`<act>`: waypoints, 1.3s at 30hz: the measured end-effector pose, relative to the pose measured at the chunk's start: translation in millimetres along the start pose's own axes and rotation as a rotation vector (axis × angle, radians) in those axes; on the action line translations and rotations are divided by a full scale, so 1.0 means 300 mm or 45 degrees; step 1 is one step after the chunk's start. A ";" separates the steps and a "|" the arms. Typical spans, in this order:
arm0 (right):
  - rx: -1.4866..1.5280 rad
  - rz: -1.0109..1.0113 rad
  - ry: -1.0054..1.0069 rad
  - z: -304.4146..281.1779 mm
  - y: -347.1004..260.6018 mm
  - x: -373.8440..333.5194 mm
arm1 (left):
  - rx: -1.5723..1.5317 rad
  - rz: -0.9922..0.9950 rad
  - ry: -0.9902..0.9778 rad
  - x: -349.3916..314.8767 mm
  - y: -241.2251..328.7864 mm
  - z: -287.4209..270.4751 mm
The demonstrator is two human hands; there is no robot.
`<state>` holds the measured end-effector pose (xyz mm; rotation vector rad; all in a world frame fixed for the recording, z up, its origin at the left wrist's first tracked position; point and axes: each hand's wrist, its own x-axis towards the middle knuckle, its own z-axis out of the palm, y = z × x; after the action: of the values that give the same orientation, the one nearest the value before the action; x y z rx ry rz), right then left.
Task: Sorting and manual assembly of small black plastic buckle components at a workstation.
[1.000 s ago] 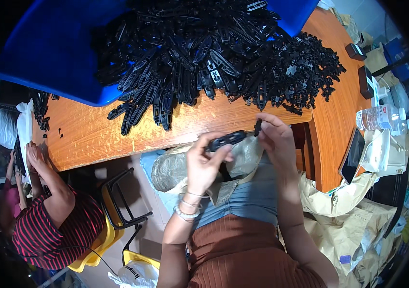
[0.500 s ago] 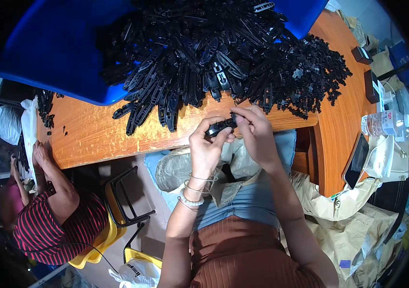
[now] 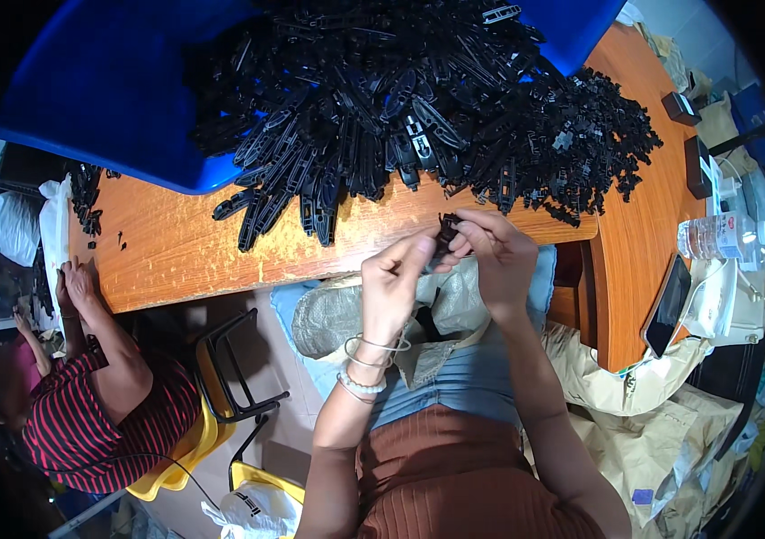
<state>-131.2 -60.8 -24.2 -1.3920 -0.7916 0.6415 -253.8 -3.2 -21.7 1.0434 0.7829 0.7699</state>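
Between my two hands, just past the front edge of the wooden table (image 3: 194, 265), I hold a small black plastic part (image 3: 446, 235). My left hand (image 3: 397, 267) pinches its lower end between thumb and fingers. At its upper end, the fingers of my right hand (image 3: 496, 249) are closed on it; whether a second small piece is there I cannot make out. Beyond my hands lies a heap of long black plastic parts (image 3: 337, 135), spilling from a blue bin (image 3: 113, 153). To its right is a pile of smaller black pieces (image 3: 593, 135).
At the right stand a clear plastic bottle (image 3: 715, 237) and a dark phone (image 3: 668, 305). A person in a striped top (image 3: 113, 422) works at the left, near a black-framed chair (image 3: 234, 368). Brown paper sacks (image 3: 670, 440) lie at the lower right.
The black part has turned from nearly level to more upright in my fingers. Both hands have shifted slightly right, the right one also a little down.
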 end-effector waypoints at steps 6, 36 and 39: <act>-0.087 -0.067 -0.287 -0.023 -0.064 -0.003 | -0.365 0.052 0.016 -0.020 0.042 0.007; -0.268 -0.182 -0.617 -0.144 0.058 -0.140 | 1.425 0.836 0.462 -0.022 0.088 -0.160; -0.753 -0.229 -0.094 -0.190 0.033 -0.094 | 1.751 0.840 0.686 0.040 0.097 -0.212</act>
<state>-102.0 -116.5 -37.4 -1.8059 -1.2145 0.3264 -306.6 44.0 -15.8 2.4608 1.5346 1.0874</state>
